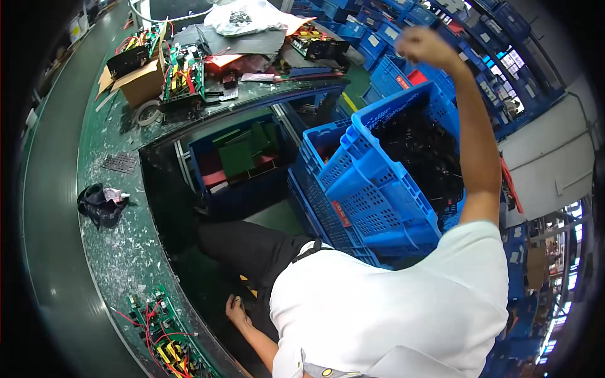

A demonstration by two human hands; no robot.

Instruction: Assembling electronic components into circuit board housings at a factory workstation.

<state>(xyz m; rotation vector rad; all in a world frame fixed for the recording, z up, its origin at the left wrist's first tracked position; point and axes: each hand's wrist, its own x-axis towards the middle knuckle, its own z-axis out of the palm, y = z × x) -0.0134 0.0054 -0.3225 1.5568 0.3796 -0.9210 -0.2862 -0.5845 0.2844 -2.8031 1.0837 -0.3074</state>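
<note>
1. The right hand [423, 47] is raised on an outstretched arm and blurred, its fingers curled; whether they grip anything, I cannot tell.
2. Nearest to it, on its body side, is a blue crate [365, 201], well filled with black parts [416, 151].
3. More blue bins [387, 82] spread beyond the right hand and to its left.
4. The left hand [236, 310] is low beside the trousers [252, 249], fingers bent; whether it grasps anything, I cannot tell.
5. Left of that hand, past the bench [135, 261] edge, lies a board [171, 349] with red wires.
6. Farther ahead of the left hand, on the bench, are a black bag [97, 211] and a tape roll [149, 113].
</note>
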